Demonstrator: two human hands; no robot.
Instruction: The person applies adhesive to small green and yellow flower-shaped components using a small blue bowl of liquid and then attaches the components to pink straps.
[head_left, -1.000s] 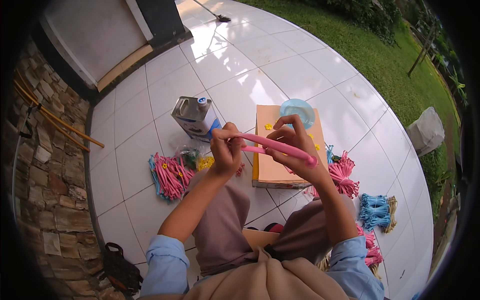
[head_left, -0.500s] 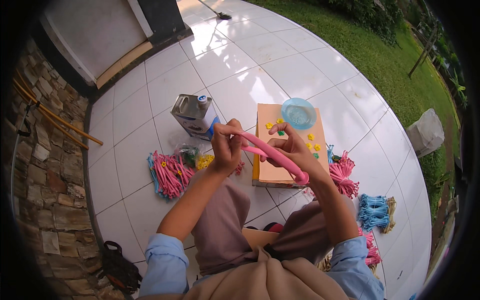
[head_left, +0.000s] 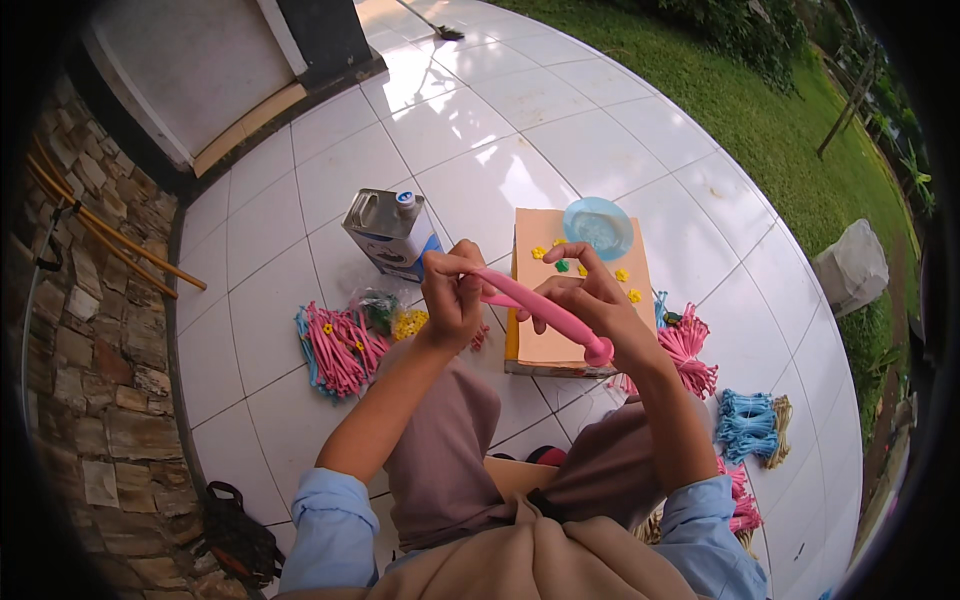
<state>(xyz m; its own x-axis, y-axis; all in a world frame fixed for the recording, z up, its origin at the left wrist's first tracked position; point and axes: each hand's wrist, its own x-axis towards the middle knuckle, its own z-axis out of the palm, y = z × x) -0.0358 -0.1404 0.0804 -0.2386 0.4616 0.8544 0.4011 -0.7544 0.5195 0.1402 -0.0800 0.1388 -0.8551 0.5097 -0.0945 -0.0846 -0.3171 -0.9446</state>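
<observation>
Above my lap, my left hand (head_left: 452,300) is closed on the upper left end of a pink curved rod (head_left: 562,320) that looks like soft plastic. The rod doubles back on itself near that grip, and its other end is a rounded knob. My right hand (head_left: 612,308) holds the rod from its right side, with some fingertips showing beneath it and the index finger bent above. Below the hands lies a cardboard-topped box (head_left: 545,352). On it are small yellow flower shapes (head_left: 621,275), a green flower shape (head_left: 562,266) and a light-blue bowl (head_left: 597,232).
A rectangular metal can (head_left: 392,240) stands ahead left. Near it lie pink and blue rods (head_left: 340,345) and a bag of yellow pieces (head_left: 409,323). Rightward are pink rods (head_left: 686,352) and blue bundles (head_left: 746,425). A stone wall (head_left: 120,400) borders the left.
The rod has shifted slightly left and down at its knobbed end. My right hand has turned a little, its index finger higher and more bent. My left hand has hardly moved.
</observation>
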